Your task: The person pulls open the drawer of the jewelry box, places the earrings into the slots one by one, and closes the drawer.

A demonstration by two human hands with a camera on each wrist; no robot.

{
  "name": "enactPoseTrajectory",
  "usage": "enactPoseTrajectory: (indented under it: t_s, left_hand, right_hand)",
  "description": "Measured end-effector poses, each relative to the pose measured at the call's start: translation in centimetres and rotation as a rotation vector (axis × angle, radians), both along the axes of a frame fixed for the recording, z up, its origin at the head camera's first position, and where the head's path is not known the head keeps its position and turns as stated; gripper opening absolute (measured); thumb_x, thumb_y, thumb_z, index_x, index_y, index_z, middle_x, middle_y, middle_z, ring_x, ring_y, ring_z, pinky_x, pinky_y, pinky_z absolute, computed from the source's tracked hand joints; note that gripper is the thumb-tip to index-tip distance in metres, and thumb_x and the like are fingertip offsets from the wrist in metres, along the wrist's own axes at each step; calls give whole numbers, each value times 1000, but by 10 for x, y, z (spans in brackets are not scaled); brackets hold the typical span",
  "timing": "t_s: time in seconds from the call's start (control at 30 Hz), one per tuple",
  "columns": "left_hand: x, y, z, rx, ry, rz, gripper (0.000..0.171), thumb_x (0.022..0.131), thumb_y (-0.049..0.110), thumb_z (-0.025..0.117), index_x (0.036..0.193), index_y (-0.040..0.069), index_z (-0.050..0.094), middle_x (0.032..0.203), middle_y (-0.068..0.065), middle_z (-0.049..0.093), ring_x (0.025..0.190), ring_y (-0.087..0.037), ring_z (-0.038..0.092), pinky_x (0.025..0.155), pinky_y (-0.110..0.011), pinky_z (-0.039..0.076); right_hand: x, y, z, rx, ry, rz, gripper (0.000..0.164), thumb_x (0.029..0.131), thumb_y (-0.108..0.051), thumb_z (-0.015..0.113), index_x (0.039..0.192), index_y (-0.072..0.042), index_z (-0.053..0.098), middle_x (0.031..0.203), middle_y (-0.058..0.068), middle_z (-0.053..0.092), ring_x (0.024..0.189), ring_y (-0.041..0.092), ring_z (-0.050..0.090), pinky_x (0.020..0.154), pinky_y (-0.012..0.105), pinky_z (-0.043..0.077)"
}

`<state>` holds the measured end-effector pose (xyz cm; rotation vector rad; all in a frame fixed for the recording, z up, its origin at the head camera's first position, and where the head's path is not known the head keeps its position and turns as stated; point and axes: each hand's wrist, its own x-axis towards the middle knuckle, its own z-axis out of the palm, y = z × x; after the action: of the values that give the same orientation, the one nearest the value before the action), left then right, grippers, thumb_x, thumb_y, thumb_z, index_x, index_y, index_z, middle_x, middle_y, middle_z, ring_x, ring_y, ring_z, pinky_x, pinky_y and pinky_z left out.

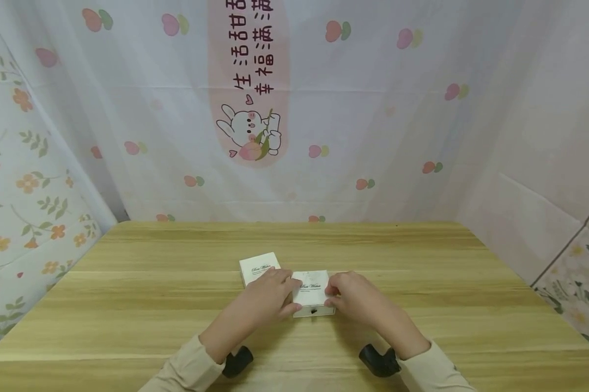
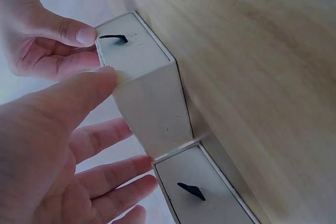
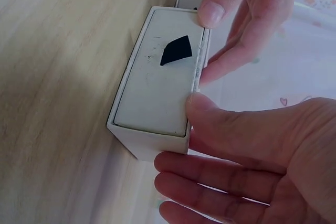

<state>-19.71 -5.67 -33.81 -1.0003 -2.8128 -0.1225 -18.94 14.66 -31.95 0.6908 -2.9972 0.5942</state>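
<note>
A small white drawer box (image 1: 314,296) with dark script lettering on top sits on the table between both hands. Its drawer front, drawn flush, faces the person and bears a short black pull tab (image 3: 177,51). My left hand (image 1: 271,294) holds the box at its left side, thumb near the front edge and fingertips reaching the top. At the opposite side, my right hand (image 1: 355,296) grips the box between thumb and fingers. A second, similar white box (image 1: 255,265) stands just behind to the left, partly hidden by the left hand; its black tab (image 2: 192,191) shows in the left wrist view.
The wooden table (image 1: 152,305) extends widely around the boxes. Behind it hangs a white curtain (image 1: 372,120) with fruit prints and a rabbit picture; floral cloth (image 1: 24,179) hangs at the left. Black wrist mounts (image 1: 380,360) sit under the forearms.
</note>
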Motion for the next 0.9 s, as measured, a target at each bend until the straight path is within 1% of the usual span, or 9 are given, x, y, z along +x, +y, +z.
enactPoseTrajectory:
  t_s: [0.13, 0.3, 0.57, 0.7, 0.9]
  left_hand:
    - [3, -2, 1, -11, 3, 3, 47, 89, 42, 57, 124, 11, 57, 129, -11, 54, 120, -26, 49, 106, -37, 36]
    - [8, -3, 2, -33, 5, 4, 48, 90, 43, 56, 125, 11, 57, 129, -10, 53, 122, -25, 49, 107, -38, 35]
    - [13, -6, 2, -46, 56, -20, 46, 89, 42, 56, 124, 11, 58, 121, -7, 54, 115, -21, 51, 104, -35, 38]
    - [14, -7, 3, -58, 71, -29, 47, 90, 43, 56, 124, 11, 58, 121, -7, 54, 116, -20, 51, 105, -35, 37]
    - [15, -9, 3, -69, 68, -35, 47, 90, 43, 54, 125, 11, 57, 123, -7, 54, 117, -20, 50, 105, -35, 37]
  right_hand:
    - [2, -1, 0, -3, 4, 23, 7, 78, -8, 72, 78, -4, 65, 78, 3, 65, 67, 10, 53, 61, 26, 48]
    - [5, -1, -2, -21, 9, 17, 7, 77, -7, 72, 77, -4, 66, 77, 2, 65, 67, 9, 52, 59, 24, 47]
    - [7, -1, -2, -26, 12, 42, 7, 77, -8, 72, 77, -4, 66, 78, 4, 66, 67, 9, 54, 59, 24, 48]
    - [8, 0, -1, -11, 28, 62, 8, 77, -8, 72, 75, -5, 65, 75, 2, 65, 65, 8, 51, 57, 22, 45]
    - [8, 0, -1, -6, 42, 86, 11, 77, -10, 73, 73, -7, 63, 72, -1, 61, 62, 7, 46, 55, 20, 42]
